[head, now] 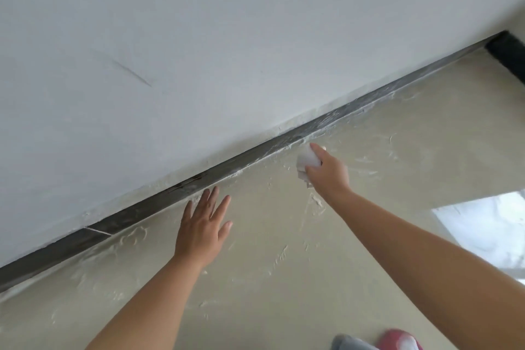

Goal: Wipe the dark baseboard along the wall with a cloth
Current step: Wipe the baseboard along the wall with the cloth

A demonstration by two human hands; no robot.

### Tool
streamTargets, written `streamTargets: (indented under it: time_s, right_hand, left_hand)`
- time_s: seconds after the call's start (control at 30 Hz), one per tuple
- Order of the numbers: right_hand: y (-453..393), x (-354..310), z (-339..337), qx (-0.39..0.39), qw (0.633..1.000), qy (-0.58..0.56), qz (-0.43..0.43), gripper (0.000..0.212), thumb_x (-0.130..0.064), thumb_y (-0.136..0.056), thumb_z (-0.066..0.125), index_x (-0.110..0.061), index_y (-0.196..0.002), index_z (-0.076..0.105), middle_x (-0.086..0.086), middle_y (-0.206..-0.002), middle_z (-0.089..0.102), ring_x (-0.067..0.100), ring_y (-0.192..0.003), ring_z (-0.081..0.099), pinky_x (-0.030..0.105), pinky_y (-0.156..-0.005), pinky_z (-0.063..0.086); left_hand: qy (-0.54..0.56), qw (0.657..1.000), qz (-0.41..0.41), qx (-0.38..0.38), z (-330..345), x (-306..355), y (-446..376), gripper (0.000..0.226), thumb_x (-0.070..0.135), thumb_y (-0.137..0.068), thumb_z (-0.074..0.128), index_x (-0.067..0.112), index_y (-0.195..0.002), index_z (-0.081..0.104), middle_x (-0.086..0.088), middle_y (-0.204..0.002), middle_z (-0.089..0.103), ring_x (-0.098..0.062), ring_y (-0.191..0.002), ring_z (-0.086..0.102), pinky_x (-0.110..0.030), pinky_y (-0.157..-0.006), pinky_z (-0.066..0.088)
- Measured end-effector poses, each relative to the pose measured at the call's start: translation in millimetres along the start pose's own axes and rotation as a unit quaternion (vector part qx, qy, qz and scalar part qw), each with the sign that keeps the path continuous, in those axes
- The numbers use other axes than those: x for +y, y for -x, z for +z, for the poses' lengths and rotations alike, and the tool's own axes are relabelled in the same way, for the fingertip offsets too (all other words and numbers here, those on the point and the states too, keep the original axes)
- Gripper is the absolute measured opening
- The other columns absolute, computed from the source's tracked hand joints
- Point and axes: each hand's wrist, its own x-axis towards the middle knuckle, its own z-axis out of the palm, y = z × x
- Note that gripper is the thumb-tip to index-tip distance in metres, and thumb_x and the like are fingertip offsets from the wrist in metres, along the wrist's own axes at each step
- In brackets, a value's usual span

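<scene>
A dark baseboard (255, 152) runs diagonally from lower left to upper right where the white wall (199, 37) meets the floor. White smears streak it near the middle. My right hand (326, 169) grips a white cloth (308, 160) just below the baseboard, its index finger stretched toward the strip. My left hand (203, 224) lies flat on the floor with fingers spread, fingertips close to the baseboard's lower edge.
The beige floor (284, 278) is marked with dried white plaster smears. A bright window reflection (488, 230) lies on the floor at right. A dark object (508, 54) stands at the baseboard's far end. A pink slipper (400, 339) and grey trouser leg show at the bottom edge.
</scene>
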Motion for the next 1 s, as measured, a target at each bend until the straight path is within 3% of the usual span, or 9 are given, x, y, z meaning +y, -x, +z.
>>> streamTargets:
  time_s: [0.1,0.17,0.23,0.3,0.4,0.53,0.67,0.8,1.0]
  right_hand:
    - [-14.0,4.6,-13.8,0.024,1.000,0.017,-0.007,0.057,-0.003,-0.083,0.048,-0.019,-0.137,0.040,0.019,-0.104,0.063,0.032,-0.088,0.059,0.033,-0.071,0.047]
    - [-22.9,7.8,-20.1,0.033,0.999,0.009,-0.009,0.057,-0.003,-0.083,0.048,-0.019,-0.137,0.040,0.013,-0.095,0.062,0.023,-0.073,0.059,0.016,-0.059,0.046]
    - [-31.5,13.6,-24.1,0.040,0.999,-0.014,-0.006,0.058,-0.001,-0.083,0.047,-0.019,-0.137,0.040,0.000,-0.078,0.056,0.006,-0.053,0.048,0.004,-0.039,0.035]
    - [-39.8,21.9,-27.2,0.038,0.999,-0.020,-0.010,0.058,-0.001,-0.083,0.047,-0.020,-0.137,0.040,-0.005,-0.072,0.053,0.003,-0.050,0.043,0.005,-0.035,0.033]
    - [-54.3,37.3,-30.6,0.012,1.000,-0.003,-0.025,0.058,-0.002,-0.084,0.046,-0.020,-0.138,0.038,0.008,-0.101,0.063,0.003,-0.053,0.044,0.011,-0.044,0.038]
    - [-81.9,58.4,-36.3,-0.006,0.999,-0.009,-0.036,0.057,-0.001,-0.085,0.044,-0.021,-0.138,0.038,0.009,-0.113,0.062,0.004,-0.054,0.047,0.008,-0.041,0.037]
    - [-112.4,82.7,-42.4,-0.029,0.998,-0.017,-0.055,0.058,-0.002,-0.083,0.045,-0.023,-0.138,0.038,0.008,-0.094,0.057,0.017,-0.066,0.048,0.022,-0.050,0.037]
    - [-140.6,105.2,-46.4,-0.046,0.995,-0.037,-0.081,0.057,-0.006,-0.085,0.047,-0.024,-0.138,0.036,0.009,-0.088,0.054,0.022,-0.074,0.048,0.026,-0.064,0.035]
    - [-164.7,115.9,-50.2,-0.079,0.987,-0.114,-0.080,0.053,-0.008,-0.088,0.047,-0.022,-0.138,0.037,0.004,-0.085,0.052,0.004,-0.054,0.043,0.015,-0.041,0.033]
  left_hand:
    - [-0.022,0.999,0.022,-0.011,9.9,-2.3,-8.7,0.088,0.060,-0.075,-0.013,0.019,-0.141,0.028,-0.010,-0.151,0.018,-0.031,-0.140,0.017,-0.046,-0.113,0.015]
    - [-0.025,0.999,0.017,-0.025,15.4,-8.5,-10.5,0.099,0.065,-0.066,-0.027,0.023,-0.143,0.017,-0.006,-0.154,0.006,-0.026,-0.142,0.004,-0.042,-0.115,0.006]
    - [-0.021,1.000,0.009,-0.010,17.0,-10.6,-13.9,0.084,0.059,-0.073,-0.009,0.021,-0.143,0.019,-0.008,-0.153,0.009,-0.027,-0.142,0.006,-0.043,-0.114,0.008]
    - [-0.035,0.999,0.007,-0.022,16.2,-8.9,-17.1,0.068,0.053,-0.083,0.012,0.020,-0.143,0.018,-0.008,-0.153,0.008,-0.025,-0.142,0.004,-0.043,-0.114,0.007]
    - [-0.056,0.998,0.000,-0.041,17.1,-2.0,-27.1,0.057,0.041,-0.096,0.033,0.021,-0.144,0.010,-0.005,-0.154,0.000,-0.021,-0.143,-0.003,-0.040,-0.114,0.001]
    - [-0.069,0.997,-0.022,-0.024,21.8,24.8,-43.3,0.057,0.039,-0.095,0.031,0.023,-0.145,0.009,-0.002,-0.155,-0.002,-0.019,-0.143,-0.005,-0.038,-0.114,0.001]
    - [-0.055,0.994,-0.094,-0.021,37.0,62.1,-43.5,0.056,0.041,-0.095,0.028,0.026,-0.145,0.009,-0.001,-0.155,-0.001,-0.018,-0.143,-0.004,-0.038,-0.114,0.004]
    - [-0.048,0.983,-0.172,-0.035,47.7,90.0,-45.4,0.054,0.041,-0.096,0.027,0.026,-0.145,0.010,-0.001,-0.155,0.001,-0.018,-0.143,-0.004,-0.038,-0.114,0.005]
    - [-0.054,0.961,-0.267,-0.040,38.3,119.5,-62.1,0.051,0.040,-0.097,0.024,0.028,-0.144,0.011,0.000,-0.155,0.003,-0.018,-0.143,-0.002,-0.039,-0.114,0.007]
